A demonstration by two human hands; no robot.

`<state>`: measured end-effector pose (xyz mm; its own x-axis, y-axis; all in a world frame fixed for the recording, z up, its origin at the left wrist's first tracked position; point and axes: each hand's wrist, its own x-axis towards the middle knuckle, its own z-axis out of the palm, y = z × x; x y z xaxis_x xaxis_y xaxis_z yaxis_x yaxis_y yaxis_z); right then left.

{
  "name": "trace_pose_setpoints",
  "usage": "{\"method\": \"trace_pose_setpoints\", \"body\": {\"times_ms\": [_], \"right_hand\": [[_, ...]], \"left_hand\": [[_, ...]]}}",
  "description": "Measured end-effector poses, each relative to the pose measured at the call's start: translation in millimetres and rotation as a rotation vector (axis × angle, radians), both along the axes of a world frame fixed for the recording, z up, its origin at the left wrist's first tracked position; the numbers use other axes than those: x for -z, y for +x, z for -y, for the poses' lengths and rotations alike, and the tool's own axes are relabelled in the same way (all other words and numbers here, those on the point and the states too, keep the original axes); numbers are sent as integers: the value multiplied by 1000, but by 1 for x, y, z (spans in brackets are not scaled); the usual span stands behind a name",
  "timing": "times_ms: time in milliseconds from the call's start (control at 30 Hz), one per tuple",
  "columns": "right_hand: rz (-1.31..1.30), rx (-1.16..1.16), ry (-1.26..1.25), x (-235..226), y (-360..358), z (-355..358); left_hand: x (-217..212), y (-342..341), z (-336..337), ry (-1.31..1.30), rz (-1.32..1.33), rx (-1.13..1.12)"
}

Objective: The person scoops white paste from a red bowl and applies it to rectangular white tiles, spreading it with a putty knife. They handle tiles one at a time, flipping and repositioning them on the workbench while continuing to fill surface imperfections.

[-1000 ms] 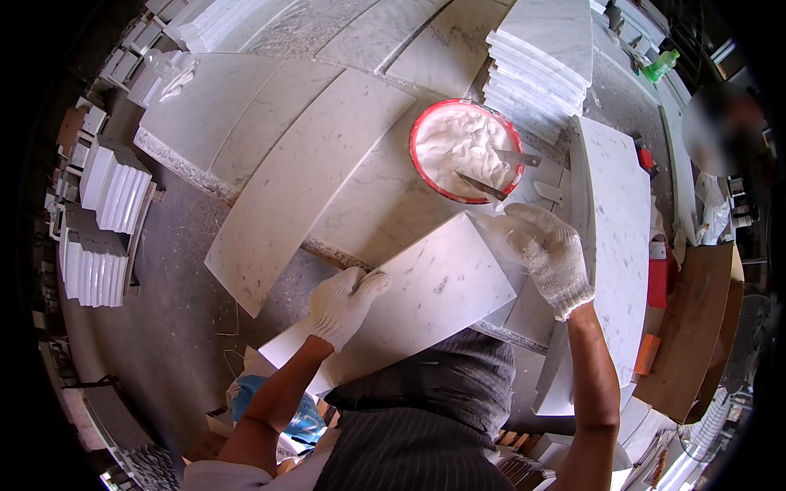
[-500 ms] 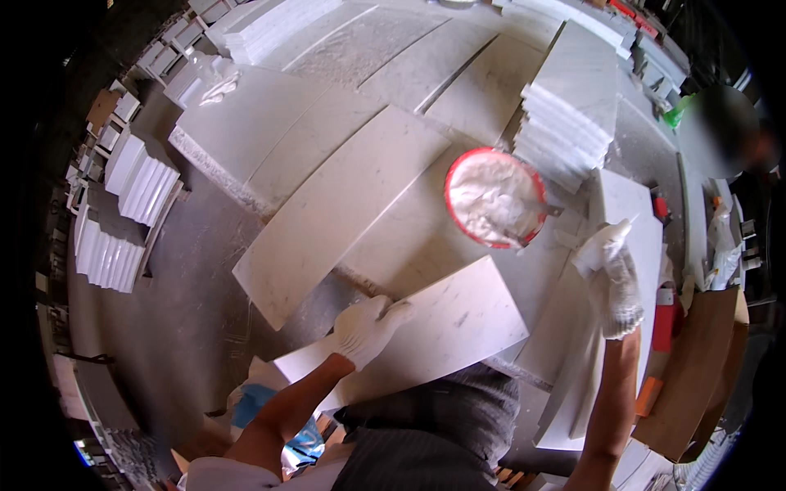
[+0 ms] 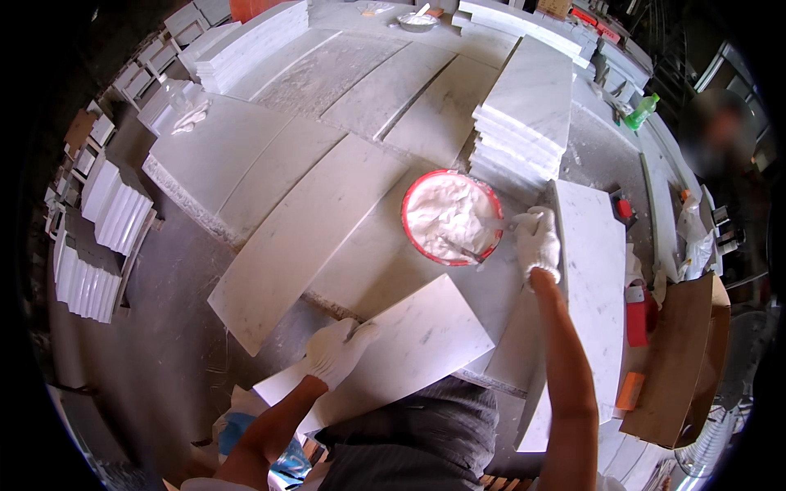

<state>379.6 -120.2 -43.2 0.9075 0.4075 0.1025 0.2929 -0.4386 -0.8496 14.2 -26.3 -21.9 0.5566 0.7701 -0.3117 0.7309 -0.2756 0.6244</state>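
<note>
Soft light fell unevenly across the fisheye view.
The held slab (image 3: pixel 417 335) looked bright beside a soft shadow, the floor (image 3: pixel 176 344) dimmer; straight edges bowed toward black corners, an upper-right patch blurred.

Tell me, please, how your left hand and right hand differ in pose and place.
The left hand grips the upper edge of a white, grey-veined slab, while the right hand is beside a red-rimmed bowl; whether it grips the spatula there is unclear. The left hand is nearer the body, whereas the right hand reaches farther out. Both are gloved in white.
</note>
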Motion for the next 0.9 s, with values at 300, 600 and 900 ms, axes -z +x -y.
{"method": "trace_pose_setpoints", "body": {"times_ms": [300, 600, 900], "right_hand": [[-63, 31, -188, -8, -2, 9], [-61, -61, -338, -33, -21, 28], [-377, -388, 125, -50, -108, 81]], "left_hand": [[1, 0, -2, -3, 13, -4], [-4, 2, -1, 19, 31, 21], [0, 0, 1, 49, 66, 38]]}}
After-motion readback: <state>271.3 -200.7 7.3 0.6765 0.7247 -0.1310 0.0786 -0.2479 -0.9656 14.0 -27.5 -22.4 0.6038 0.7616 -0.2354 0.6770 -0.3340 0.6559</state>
